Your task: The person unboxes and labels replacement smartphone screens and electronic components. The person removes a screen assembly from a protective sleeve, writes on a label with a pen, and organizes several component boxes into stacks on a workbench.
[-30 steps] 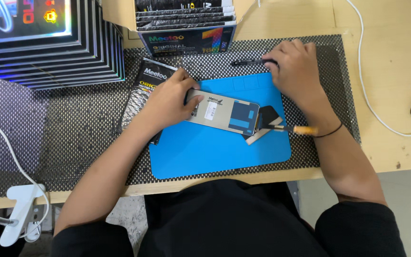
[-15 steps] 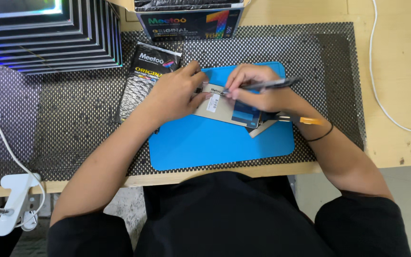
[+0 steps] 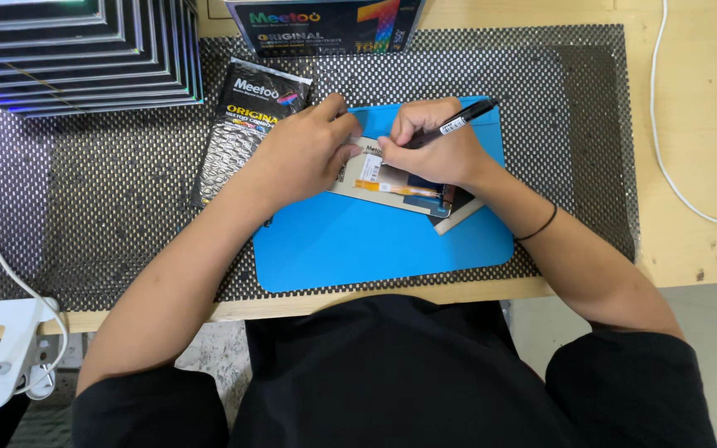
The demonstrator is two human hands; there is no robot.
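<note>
Place: probably a phone-repair workbench in a small workshop or shop.
Bench: wooden table carrying a black dotted anti-slip mat.
Work surface: blue repair mat near the table's front edge.
Stock: stacked flat boxes at the far left corner; foil parts pouch.
Fittings: white cable, white clamp.

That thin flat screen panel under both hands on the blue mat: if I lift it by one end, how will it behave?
The screen panel looks thin and flat, so probably light but fragile; it may flex if lifted by one end. An orange ribbon strip lies on it and could snag. The left hand steadies it while the right hand holds a black pen, which hints it slides on the blue mat.
</note>
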